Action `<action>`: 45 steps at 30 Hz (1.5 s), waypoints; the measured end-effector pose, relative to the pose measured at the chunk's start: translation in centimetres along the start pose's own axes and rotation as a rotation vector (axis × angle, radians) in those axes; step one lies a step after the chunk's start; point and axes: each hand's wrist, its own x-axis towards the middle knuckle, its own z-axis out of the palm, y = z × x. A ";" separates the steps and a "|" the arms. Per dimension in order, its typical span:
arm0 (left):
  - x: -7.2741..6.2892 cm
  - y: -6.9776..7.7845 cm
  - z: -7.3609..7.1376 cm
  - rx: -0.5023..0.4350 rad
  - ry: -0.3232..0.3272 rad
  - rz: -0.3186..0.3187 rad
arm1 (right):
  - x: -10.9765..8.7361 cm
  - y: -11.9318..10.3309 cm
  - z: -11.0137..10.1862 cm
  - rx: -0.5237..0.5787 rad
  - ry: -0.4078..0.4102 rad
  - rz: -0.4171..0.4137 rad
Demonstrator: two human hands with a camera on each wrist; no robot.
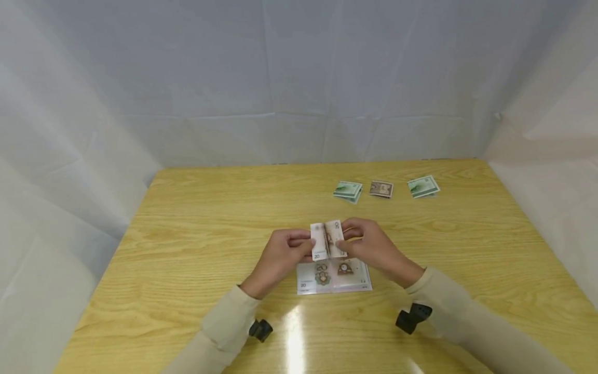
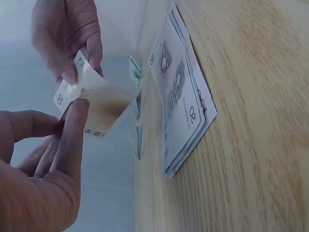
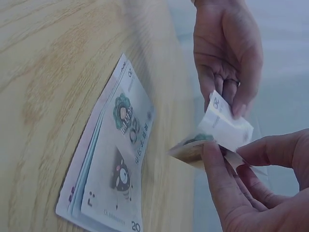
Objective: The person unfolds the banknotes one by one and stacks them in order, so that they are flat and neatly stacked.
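Between my two hands, a paper note (image 1: 319, 240) marked 20 is raised above the table, with a crease down its middle. My left hand (image 1: 282, 254) pinches its left edge between thumb and fingers. At the opposite edge, my right hand (image 1: 374, 246) pinches it the same way. The left wrist view shows the note (image 2: 99, 104) bent into a V along the crease. Just below and nearer me lies a small stack of notes (image 1: 345, 284), the top one printed with 20 and cartoon figures. Its layered edges show in the right wrist view, where the stack (image 3: 123, 154) is slightly fanned.
Three folded notes lie in a row toward the table's far edge: a green one (image 1: 348, 190), a brown one (image 1: 381, 188) and another green one (image 1: 423, 186). Pale sheeting (image 1: 299, 72) surrounds the wooden table (image 1: 196, 218) at the back and sides.
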 end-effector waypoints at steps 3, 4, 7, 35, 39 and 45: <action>-0.1 -0.1 -0.2 0.012 0.038 0.006 | -0.1 0.0 -0.4 -0.011 0.008 0.010; -0.1 -0.1 -0.3 0.013 0.045 0.009 | -0.2 0.0 -0.5 -0.010 0.009 0.009; -0.3 0.0 -0.4 0.008 0.060 0.015 | -0.2 0.1 -0.9 -0.020 0.016 0.010; -0.7 -0.7 -1.9 0.073 0.028 -0.083 | -0.8 1.6 -2.6 -0.041 0.032 0.104; -0.7 -0.9 -2.0 0.083 0.029 -0.100 | -0.8 1.8 -2.7 -0.050 0.032 0.138; -0.8 -1.0 -2.0 0.105 0.019 -0.142 | -0.9 2.3 -2.9 -0.054 0.014 0.148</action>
